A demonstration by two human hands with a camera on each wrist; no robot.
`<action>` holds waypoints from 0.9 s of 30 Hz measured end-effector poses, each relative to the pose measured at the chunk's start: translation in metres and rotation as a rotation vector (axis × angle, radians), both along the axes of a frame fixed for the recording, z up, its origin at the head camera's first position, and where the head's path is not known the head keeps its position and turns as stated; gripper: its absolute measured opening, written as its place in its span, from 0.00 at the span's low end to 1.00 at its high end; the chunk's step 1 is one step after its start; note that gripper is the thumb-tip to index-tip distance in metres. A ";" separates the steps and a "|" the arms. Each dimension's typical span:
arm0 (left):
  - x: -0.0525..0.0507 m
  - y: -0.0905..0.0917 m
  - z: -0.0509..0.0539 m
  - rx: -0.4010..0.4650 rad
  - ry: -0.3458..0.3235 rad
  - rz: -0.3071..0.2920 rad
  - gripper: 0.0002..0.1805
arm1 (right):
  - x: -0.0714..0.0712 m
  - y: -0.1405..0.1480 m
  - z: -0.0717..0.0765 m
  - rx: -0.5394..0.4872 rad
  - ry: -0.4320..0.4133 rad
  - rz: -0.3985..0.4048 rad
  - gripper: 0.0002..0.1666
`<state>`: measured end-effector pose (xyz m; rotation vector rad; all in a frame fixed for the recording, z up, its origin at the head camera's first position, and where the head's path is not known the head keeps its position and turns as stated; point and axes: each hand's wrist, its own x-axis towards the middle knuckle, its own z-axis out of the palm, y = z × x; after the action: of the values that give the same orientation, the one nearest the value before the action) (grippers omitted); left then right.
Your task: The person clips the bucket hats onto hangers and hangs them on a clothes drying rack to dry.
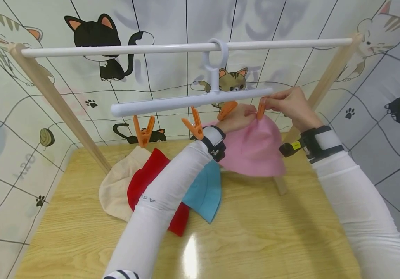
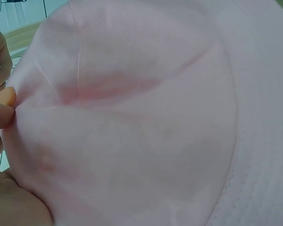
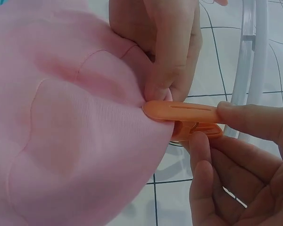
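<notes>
Under right end of white plastic hanger bar (image 1: pixel 172 103): pink fabric bucket hat (image 1: pixel 252 149), likely light, floppy, unbreakable. Left hand (image 1: pixel 239 117) pinches its top; right hand (image 1: pixel 293 108) pinches orange plastic clothespin (image 1: pixel 260 110). Best hold: gathered top.

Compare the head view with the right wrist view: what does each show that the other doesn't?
Only the head view shows the red hat, the cream hat, the wooden table and the cat drawings on the wall.

Only the right wrist view shows the ribbed weave of the pink fabric and the slot along the clothespin's handle.

Both show the pink hat, the left hand pinching it, and the right hand holding an orange clothespin at its edge.
</notes>
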<state>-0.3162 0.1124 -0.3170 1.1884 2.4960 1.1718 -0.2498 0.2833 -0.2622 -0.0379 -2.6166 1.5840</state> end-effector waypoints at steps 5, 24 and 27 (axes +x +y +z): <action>-0.001 -0.003 -0.001 0.024 -0.002 0.005 0.10 | -0.001 0.003 -0.002 0.003 0.026 0.021 0.14; -0.002 -0.011 -0.005 -0.056 -0.002 0.053 0.12 | -0.002 0.004 -0.011 0.121 -0.020 0.033 0.28; -0.002 -0.011 -0.006 -0.082 0.009 0.072 0.11 | -0.002 0.004 -0.013 0.133 -0.028 0.031 0.29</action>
<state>-0.3178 0.1013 -0.3234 1.0949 2.5868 1.0715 -0.2520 0.2869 -0.2750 -0.0107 -2.7505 1.4243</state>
